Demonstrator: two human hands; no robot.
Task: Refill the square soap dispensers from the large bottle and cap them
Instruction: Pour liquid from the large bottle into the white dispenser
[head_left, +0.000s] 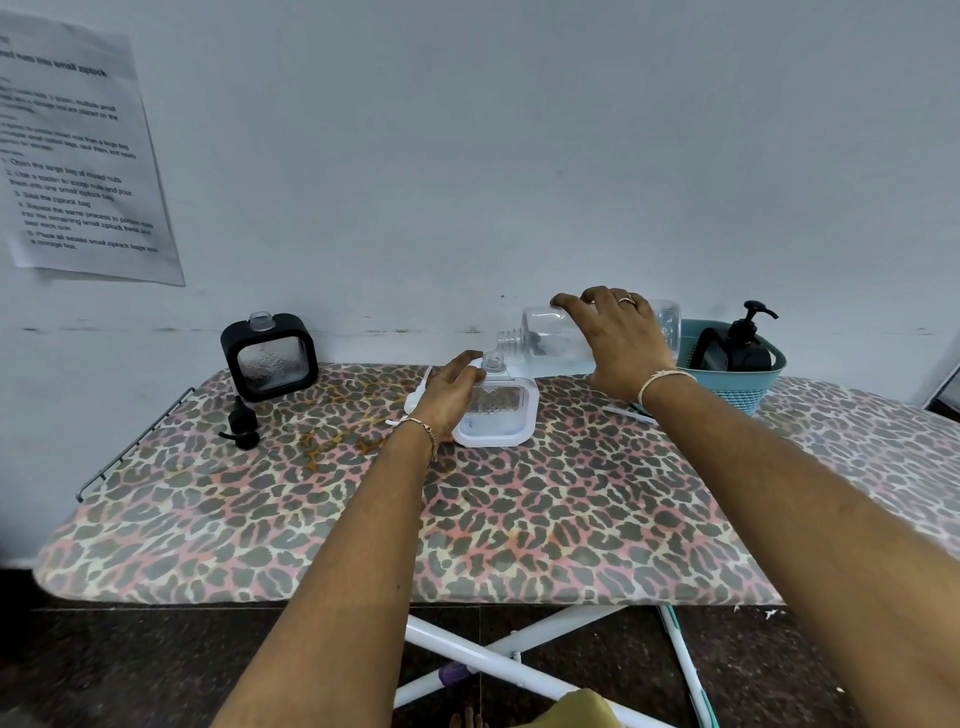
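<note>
My right hand (621, 340) grips the large clear bottle (556, 340), tipped on its side with its open neck pointing left, just above the mouth of the white square dispenser (501, 415). My left hand (449, 395) holds that dispenser by its left side on the leopard-print board (519, 519). The dispenser is uncapped. At the back left stands a black square dispenser (270, 356), also uncapped. Its black pump cap (241, 428) lies on the board in front of it. A white pump piece (415, 397) peeks out behind my left hand.
A teal basket (753, 387) at the back right holds a black pump bottle (748, 343) and a dark object. The wall stands close behind the board, with a printed sheet (78, 156) taped at the left. A metal rack (135, 436) juts from the board's left end.
</note>
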